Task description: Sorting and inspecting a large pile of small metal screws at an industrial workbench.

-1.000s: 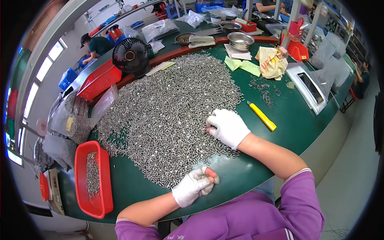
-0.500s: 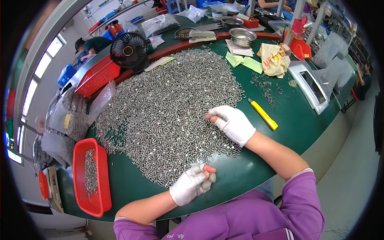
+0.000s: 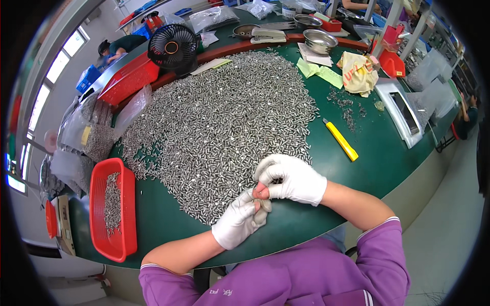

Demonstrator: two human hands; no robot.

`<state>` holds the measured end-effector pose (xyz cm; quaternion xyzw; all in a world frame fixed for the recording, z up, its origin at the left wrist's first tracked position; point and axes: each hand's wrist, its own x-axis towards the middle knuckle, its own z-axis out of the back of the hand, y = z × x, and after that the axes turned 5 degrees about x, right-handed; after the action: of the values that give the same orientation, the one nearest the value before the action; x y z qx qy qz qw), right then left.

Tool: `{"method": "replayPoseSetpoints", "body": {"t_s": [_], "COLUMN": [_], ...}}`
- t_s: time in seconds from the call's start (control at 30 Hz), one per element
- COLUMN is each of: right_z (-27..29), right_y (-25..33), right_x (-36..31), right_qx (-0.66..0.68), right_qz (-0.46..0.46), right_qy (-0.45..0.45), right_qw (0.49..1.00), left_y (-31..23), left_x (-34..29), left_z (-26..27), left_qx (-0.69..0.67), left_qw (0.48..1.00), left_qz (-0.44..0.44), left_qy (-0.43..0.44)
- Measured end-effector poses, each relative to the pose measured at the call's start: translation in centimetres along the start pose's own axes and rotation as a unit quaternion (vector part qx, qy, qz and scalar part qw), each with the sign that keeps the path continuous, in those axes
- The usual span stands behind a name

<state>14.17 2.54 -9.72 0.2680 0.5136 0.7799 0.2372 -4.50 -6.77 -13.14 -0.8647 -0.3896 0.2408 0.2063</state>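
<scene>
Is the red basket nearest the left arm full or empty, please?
Partly filled: the red basket holds small metal pieces, with bare red floor showing beside them.

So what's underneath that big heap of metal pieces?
Green tabletop shows around the heap of metal pieces and through gaps at its left side. Its dense middle hides whatever lies beneath, so I can't tell there.

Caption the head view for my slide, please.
White-gloved left hand and right hand meet by a heap of small metal parts on a green table.
</scene>
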Motion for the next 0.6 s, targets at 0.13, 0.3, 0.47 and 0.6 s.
{"method": "replayPoseSetpoints", "body": {"t_s": [0.13, 0.3, 0.47, 0.6], "right_z": [-0.41, -0.40, -0.20, -0.31], "right_y": [-0.83, -0.81, -0.70, -0.73], "right_x": [-0.11, -0.06, 0.02, 0.11], "right_qx": [0.001, 0.003, -0.007, -0.006], "right_qz": [0.009, 0.015, 0.013, 0.019], "right_qy": [0.015, 0.034, 0.028, 0.037], "right_qw": [1.000, 0.999, 0.999, 0.999], "left_y": [0.19, 0.22, 0.24, -0.24], "left_x": [-0.06, -0.09, 0.00, -0.10], "left_z": [0.02, -0.07, 0.13, -0.25], "left_qx": [-0.015, -0.017, -0.016, -0.042], "left_qw": [1.000, 0.999, 0.999, 0.999], "left_qz": [-0.008, -0.018, -0.012, -0.006], "left_qy": [-0.022, -0.040, -0.038, -0.008]}}
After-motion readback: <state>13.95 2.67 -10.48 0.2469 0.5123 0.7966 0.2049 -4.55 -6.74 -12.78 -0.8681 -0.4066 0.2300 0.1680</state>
